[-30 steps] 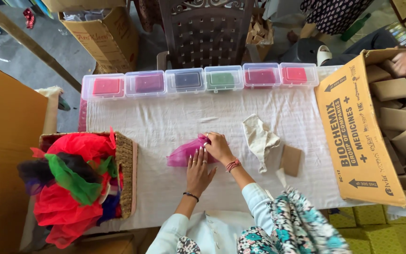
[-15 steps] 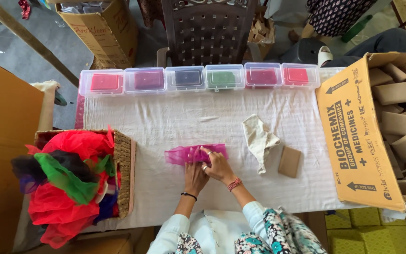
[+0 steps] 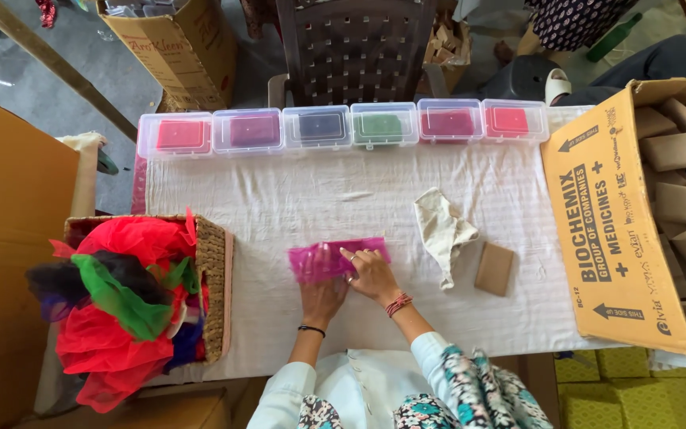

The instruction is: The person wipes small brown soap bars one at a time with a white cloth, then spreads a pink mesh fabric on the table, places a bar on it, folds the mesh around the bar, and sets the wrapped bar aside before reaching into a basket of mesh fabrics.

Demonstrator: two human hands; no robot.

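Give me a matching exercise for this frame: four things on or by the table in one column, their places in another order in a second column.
Things:
1. pink net cloth
2. wicker basket
3. row of clear boxes
4. small brown card box

Places:
A. along the far edge of the table
B. at the table's left end, full of coloured net
C. flat under both hands, left hand and right hand
D. right of the crumpled white cloth

Pairs: 1-C, 2-B, 3-A, 4-D
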